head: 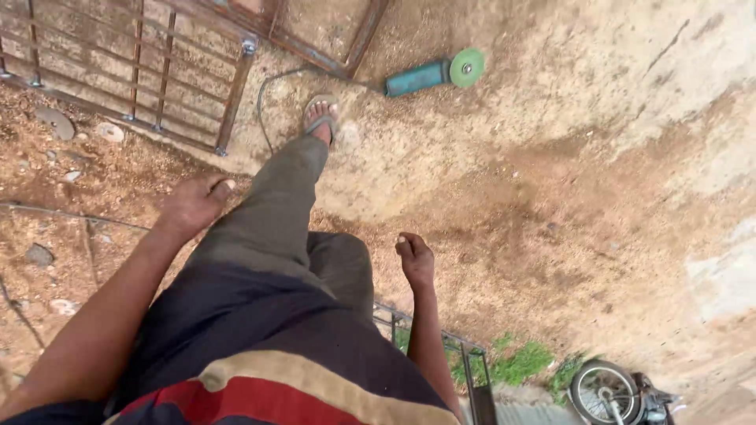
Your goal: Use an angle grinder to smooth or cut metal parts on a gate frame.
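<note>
We note both hands empty: the left hand (pixel 193 203) loosely curled at the thigh, the right hand (pixel 415 260) hanging with fingers bunched, gripping nothing. The angle grinder (pixel 431 75), teal body with a green disc, lies on the sandy ground just beyond the sandalled foot (pixel 320 115), beside the rusty metal grille (pixel 150 71), its cable trailing toward the foot. We judge it rigid and fairly heavy; best gripped around the body, clear of the brittle disc.

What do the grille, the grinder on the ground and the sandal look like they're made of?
Grille: steel bars, rust-brown and unpainted, joined at the crossings.
Grinder: teal body, plastic or painted metal, unclear which; green disc, likely abrasive.
Sandal: grey straps, probably rubber or plastic.
</note>
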